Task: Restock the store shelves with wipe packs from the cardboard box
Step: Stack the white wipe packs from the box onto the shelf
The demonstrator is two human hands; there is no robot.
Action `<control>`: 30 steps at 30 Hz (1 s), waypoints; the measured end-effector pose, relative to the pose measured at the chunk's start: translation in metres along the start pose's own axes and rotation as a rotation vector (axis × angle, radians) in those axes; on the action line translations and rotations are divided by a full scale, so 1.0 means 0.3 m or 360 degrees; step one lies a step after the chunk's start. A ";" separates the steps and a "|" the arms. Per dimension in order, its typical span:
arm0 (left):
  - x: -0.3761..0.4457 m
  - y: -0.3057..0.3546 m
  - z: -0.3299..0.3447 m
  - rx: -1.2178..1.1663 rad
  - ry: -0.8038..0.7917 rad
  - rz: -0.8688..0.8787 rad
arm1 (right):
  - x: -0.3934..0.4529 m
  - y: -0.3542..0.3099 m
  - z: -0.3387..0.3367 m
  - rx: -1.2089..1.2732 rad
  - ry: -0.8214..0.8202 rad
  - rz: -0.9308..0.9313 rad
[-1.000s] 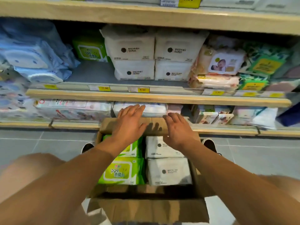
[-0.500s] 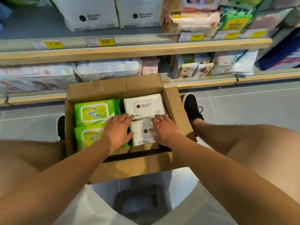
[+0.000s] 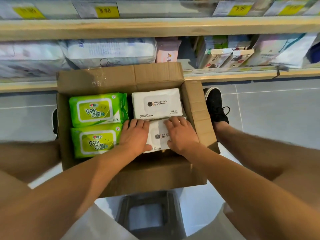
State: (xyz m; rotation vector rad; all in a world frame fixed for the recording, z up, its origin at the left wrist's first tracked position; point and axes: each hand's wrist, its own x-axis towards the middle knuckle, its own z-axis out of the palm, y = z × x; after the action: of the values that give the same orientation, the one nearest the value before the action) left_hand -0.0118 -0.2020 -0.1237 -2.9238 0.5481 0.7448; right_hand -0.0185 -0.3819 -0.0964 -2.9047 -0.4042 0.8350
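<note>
An open cardboard box stands on the floor between my knees. Two green wipe packs lie in its left half, one behind the other. In the right half lie two white wipe packs; the far one is untouched. My left hand and my right hand grip the near white wipe pack from its left and right sides. Their fingertips curl over its far edge and the thumbs sit at its near edge. The pack still lies in the box.
The bottom shelf runs right behind the box and holds large white packs, a pink pack and small cartons. A higher shelf edge carries yellow price tags. My black shoe is right of the box, and a dark stool is below me.
My hands came back from the box's far flap down onto the near white pack and closed on its sides. My view tilted down and closer to the box.
</note>
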 end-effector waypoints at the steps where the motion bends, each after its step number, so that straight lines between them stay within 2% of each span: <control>1: -0.002 0.000 0.003 -0.0024 0.0026 0.0017 | 0.006 0.000 0.002 -0.0034 0.0004 -0.0023; 6: -0.057 0.003 0.045 0.0038 0.0285 0.0166 | 0.052 -0.013 0.006 -0.0157 -0.0076 -0.0153; 9: -0.091 -0.009 0.080 -0.0012 0.0463 0.0284 | 0.094 -0.043 0.018 -0.0177 -0.0297 -0.0142; 14: -0.089 -0.076 0.087 -0.0205 0.0567 0.0372 | 0.150 -0.060 0.012 -0.0184 -0.0546 -0.0076; 17: -0.042 -0.126 0.031 -0.0489 0.0603 0.0237 | 0.127 -0.056 0.014 -0.0258 -0.0500 -0.0135; 20: 0.055 -0.160 -0.032 -0.0636 0.0655 0.0154 | 0.063 -0.048 0.047 -0.0285 -0.0350 -0.0224; 22: 0.136 -0.158 -0.064 -0.0558 0.0574 0.0151 | 0.026 -0.048 0.071 -0.0286 -0.0242 -0.0271; 27: 0.277 -0.114 -0.100 -0.0366 0.0159 0.0181 | -0.040 -0.036 0.109 -0.0212 -0.0062 -0.0303; 30: 0.298 -0.081 -0.116 -0.0267 0.0139 0.0047 | -0.061 -0.022 0.117 -0.0166 0.0031 -0.0300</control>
State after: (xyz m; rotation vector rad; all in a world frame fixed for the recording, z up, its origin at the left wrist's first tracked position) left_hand 0.0858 -0.2136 -0.1359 -3.1225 0.5633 0.7014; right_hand -0.0536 -0.3800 -0.1156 -2.9054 -0.7277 0.7785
